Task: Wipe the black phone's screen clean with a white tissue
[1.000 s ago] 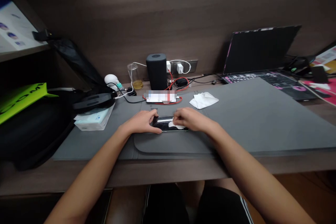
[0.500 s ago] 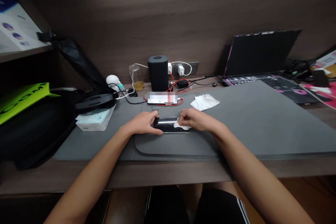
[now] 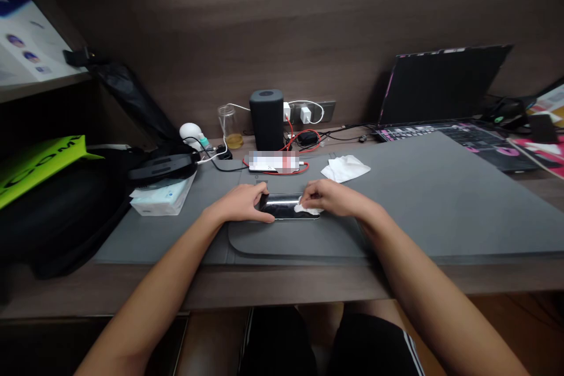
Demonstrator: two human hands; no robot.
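A black phone (image 3: 284,207) lies flat, screen up, on a small grey pad (image 3: 299,238) at the desk's front middle. My left hand (image 3: 240,203) grips the phone's left end, thumb on the near edge and fingers on the far edge. My right hand (image 3: 330,198) presses a small white wipe (image 3: 305,209) onto the right part of the screen with pinched fingertips.
A large grey desk mat (image 3: 440,200) covers the desk. Behind the phone lie a second phone (image 3: 273,162) on a red cable, a crumpled tissue (image 3: 344,167), a dark speaker (image 3: 266,119) and a glass (image 3: 229,127). An open laptop (image 3: 445,94) stands right; a black bag (image 3: 66,211) and tissue pack (image 3: 163,200) lie left.
My right hand has slid the wipe rightwards along the phone screen. My left hand has kept its hold on the phone's left end.
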